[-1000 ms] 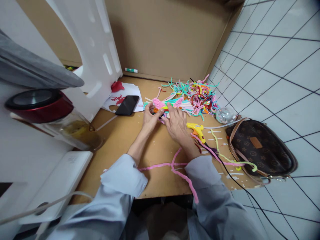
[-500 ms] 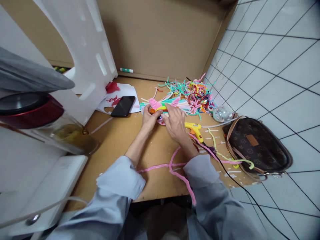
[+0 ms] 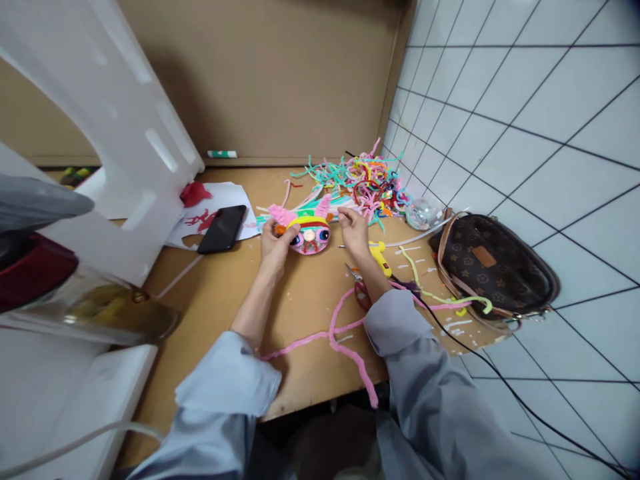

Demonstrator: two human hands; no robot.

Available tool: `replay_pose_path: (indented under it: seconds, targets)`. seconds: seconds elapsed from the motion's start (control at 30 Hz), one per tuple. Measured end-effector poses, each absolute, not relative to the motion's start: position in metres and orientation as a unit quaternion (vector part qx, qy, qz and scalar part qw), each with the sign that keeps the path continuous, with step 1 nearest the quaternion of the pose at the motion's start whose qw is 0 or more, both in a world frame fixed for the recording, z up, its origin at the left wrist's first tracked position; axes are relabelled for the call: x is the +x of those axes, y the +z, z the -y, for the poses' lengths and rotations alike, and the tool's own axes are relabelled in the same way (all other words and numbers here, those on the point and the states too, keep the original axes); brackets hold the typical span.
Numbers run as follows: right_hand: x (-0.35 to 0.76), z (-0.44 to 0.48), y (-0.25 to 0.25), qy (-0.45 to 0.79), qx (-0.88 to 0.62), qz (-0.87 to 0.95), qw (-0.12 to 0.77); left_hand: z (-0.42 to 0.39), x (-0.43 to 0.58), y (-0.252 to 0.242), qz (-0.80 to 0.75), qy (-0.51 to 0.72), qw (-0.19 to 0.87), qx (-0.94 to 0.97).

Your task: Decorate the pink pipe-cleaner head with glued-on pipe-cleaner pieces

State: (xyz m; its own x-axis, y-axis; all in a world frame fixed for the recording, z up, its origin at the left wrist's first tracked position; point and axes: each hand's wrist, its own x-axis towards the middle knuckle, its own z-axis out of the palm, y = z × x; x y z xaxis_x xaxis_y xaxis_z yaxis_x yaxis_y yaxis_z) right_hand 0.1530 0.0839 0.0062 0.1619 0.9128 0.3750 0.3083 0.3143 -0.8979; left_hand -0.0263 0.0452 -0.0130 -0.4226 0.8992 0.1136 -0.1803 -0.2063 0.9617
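Gripping left hand (image 3: 277, 248): pipe-cleaner head (image 3: 310, 245) was pinched mid-frame.
Right hand (image 3: 354, 230): was poised nearby, contents indiscernible.
Progress: eyes (image 3: 325, 235), ears (image 3: 283, 215) were attached; remainder unclear.

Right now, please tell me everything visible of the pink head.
The pink head looks fuzzy, like pipe cleaners. It has two pink ears spread outward, yellow and red bands across the forehead, big dark eyes and a pale, round nose. It faces the camera, roughly upright, in front of loose strands. The left hand grips one side; whether the head rests on the table is unclear.
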Motion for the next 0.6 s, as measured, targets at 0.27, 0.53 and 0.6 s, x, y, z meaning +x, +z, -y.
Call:
replay_pose_path:
  seconds: [0.27,0.53,0.6]
  targets:
    - [0.149,-0.092,-0.004,0.414,-0.468,0.544,0.560,-0.047,-0.031,-0.016,-0.485,0.683,0.392,0.379]
    - [0.144,-0.093,-0.008,0.441,-0.454,0.532,0.563,-0.046,-0.029,-0.012,-0.490,0.686,0.394,0.365]
    - [0.144,-0.093,-0.008,0.443,-0.452,0.530,0.564,-0.046,-0.029,-0.011,-0.488,0.683,0.395,0.373]
